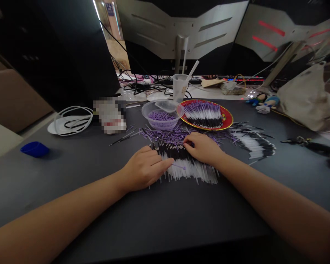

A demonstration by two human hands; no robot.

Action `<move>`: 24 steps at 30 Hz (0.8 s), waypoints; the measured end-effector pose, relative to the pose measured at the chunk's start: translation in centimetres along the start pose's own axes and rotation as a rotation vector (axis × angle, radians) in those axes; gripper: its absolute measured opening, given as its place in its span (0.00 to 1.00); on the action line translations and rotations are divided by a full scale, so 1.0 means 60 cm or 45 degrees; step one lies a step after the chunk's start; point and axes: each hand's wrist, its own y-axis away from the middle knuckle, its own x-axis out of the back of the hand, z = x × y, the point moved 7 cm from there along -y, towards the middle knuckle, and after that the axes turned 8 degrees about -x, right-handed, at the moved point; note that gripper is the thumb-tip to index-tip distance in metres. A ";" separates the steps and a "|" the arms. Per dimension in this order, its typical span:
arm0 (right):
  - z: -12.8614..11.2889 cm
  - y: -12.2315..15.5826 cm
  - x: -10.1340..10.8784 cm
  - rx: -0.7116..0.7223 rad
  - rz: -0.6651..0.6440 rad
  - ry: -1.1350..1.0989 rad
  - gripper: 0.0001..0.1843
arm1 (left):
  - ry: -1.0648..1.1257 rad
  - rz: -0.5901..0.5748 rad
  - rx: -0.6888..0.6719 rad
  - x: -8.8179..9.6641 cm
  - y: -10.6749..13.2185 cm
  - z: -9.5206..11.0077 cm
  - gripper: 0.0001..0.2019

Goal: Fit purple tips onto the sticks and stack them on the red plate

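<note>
A row of thin tubes (194, 170), clear at the near end and black with pale tips at the far end, lies side by side on the desk; they look like pen refills. My left hand (143, 169) rests on the row's left side with its fingers curled. From its thumb and fingertip juts a thin purple plastic piece (178, 166), apparently pinched there. Over the tips at the far right edge, my right hand (205, 147) is closed in a pinch; what its fingertips hold is hidden. Loose purple pieces (167, 135) are heaped just beyond both hands.
Behind the heap stand a clear bowl (148, 113) of purple pieces, a red plate (228, 119) bearing purple-capped tubes and a plastic cup (178, 88). More tubes (254, 145) lie right, near keys (313, 146). A blue object (35, 149) and white cable (71, 121) are left.
</note>
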 end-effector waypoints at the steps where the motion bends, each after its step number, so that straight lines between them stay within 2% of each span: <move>1: -0.001 0.000 0.003 0.008 0.022 -0.023 0.07 | 0.011 0.012 -0.012 0.001 0.000 0.002 0.10; 7: -0.003 0.007 0.023 -0.031 0.109 -0.353 0.06 | 0.217 0.107 0.083 0.007 -0.002 -0.004 0.14; 10: -0.001 0.009 0.018 -0.112 0.061 -0.629 0.08 | 0.419 0.150 0.158 0.011 -0.003 -0.009 0.15; 13: -0.003 0.010 0.001 -0.224 -0.070 -0.887 0.11 | 0.529 0.213 0.306 0.010 0.002 -0.022 0.12; 17: -0.005 0.010 -0.014 -0.352 -0.201 -1.069 0.07 | 0.530 0.235 0.509 -0.004 0.014 -0.038 0.14; 20: -0.004 0.008 -0.009 -0.395 -0.186 -1.218 0.04 | 0.511 0.225 0.601 -0.012 0.021 -0.046 0.17; 24: 0.001 0.008 0.000 -0.450 -0.146 -1.528 0.07 | 0.517 0.189 0.679 -0.017 0.025 -0.052 0.16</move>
